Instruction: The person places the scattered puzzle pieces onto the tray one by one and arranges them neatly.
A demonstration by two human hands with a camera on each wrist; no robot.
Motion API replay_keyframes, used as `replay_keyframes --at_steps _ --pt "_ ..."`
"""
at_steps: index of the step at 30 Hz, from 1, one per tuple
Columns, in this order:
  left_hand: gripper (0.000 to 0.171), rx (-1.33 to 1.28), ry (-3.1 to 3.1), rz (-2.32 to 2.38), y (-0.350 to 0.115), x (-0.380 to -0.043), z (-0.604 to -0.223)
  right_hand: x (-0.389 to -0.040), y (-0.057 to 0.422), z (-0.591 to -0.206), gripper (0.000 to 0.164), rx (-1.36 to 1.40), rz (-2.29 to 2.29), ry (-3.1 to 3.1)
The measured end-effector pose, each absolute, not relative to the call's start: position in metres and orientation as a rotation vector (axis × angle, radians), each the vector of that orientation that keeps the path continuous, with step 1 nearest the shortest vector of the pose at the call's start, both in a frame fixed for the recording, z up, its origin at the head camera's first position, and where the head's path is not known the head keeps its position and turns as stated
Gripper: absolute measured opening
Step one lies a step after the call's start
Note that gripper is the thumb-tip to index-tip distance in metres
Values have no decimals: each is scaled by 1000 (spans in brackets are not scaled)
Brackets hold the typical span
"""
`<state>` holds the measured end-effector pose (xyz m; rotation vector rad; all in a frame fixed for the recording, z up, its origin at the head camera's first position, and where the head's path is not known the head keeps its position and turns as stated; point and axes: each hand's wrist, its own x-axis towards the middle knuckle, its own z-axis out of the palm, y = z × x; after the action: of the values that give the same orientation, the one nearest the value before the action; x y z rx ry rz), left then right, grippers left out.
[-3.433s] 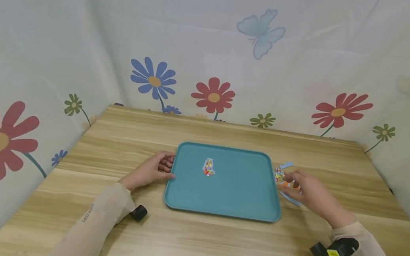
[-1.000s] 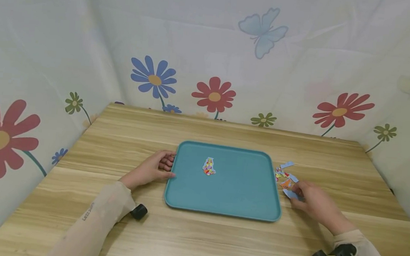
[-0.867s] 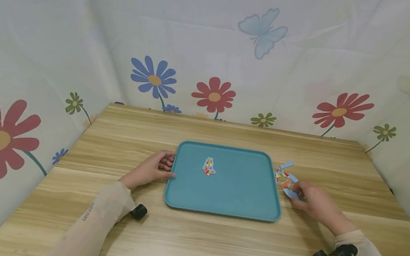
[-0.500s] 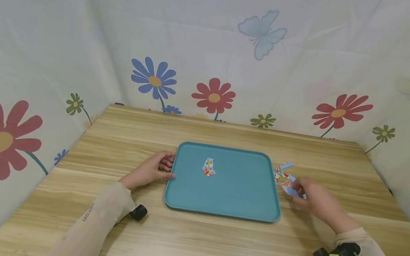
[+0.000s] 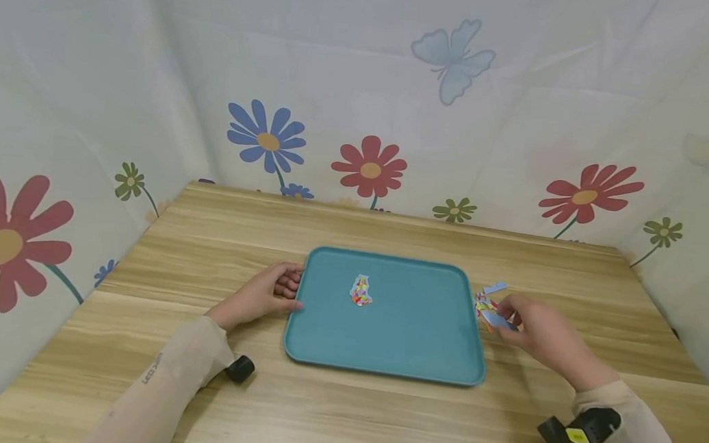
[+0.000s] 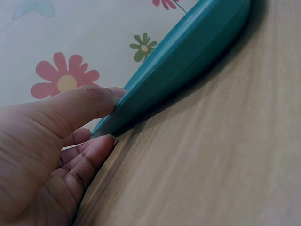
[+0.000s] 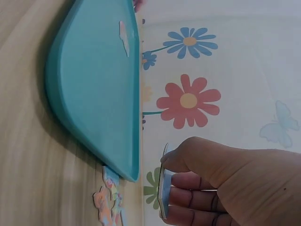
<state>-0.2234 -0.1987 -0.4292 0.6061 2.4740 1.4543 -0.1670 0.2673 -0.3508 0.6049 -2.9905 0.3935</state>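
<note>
My left hand [image 5: 260, 292] grips the left rim of a teal tray [image 5: 402, 335]; in the left wrist view the thumb [image 6: 101, 101] lies over the edge and fingertips touch it from below. One colourful, blue-edged puzzle piece [image 5: 360, 290] lies in the tray, left of its middle. Right of the tray, my right hand [image 5: 538, 334] pinches a pale blue flat puzzle piece [image 7: 164, 188] between thumb and fingers, raised off the table. Beneath and beside that hand, several more puzzle pieces [image 7: 110, 195] lie close to the tray's right edge, partly hidden in the head view.
The wooden table [image 5: 341, 416] runs back to a flower-printed cloth [image 5: 497, 122] that hangs behind and at both sides. Each forearm wears a black camera, such as the one on the right wrist [image 5: 593, 427].
My right hand has picked up the blue puzzle piece and moved slightly left and up with it, over the other pieces. The left hand and the tray have stayed in place.
</note>
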Motion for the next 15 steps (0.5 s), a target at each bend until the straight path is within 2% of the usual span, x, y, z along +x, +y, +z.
replay_keyframes --at_steps 15 --pt "74 605 2473 1455 -199 -223 -431 -179 241 -336 21 680 386 -2991"
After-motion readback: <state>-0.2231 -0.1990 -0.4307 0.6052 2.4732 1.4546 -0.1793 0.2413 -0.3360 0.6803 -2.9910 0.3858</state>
